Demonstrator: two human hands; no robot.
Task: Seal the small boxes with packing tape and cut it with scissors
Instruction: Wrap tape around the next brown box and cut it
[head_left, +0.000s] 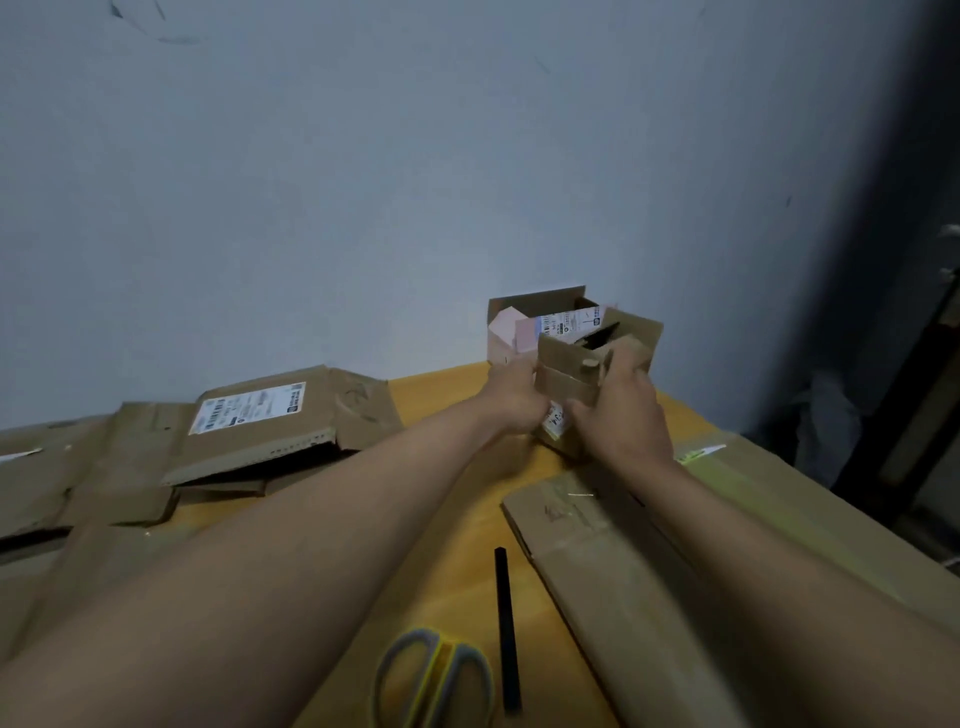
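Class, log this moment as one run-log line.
stage: folding flaps | both hands grip small box | scissors idle on table | tape: unseen

A small brown cardboard box (569, 384), flaps open, sits near the tabletop's far edge; grey-and-yellow-handled scissors (435, 675) lie flat at its near edge.

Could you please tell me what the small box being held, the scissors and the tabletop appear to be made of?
The small brown box, gripped by both hands, looks like matte corrugated cardboard: creased flaps, raw brown edges. The grey-and-yellow-handled scissors seem to have smooth plastic handles; their blades are out of frame. The yellow-orange tabletop looks like wood or laminate with a slight sheen; which one is unclear.
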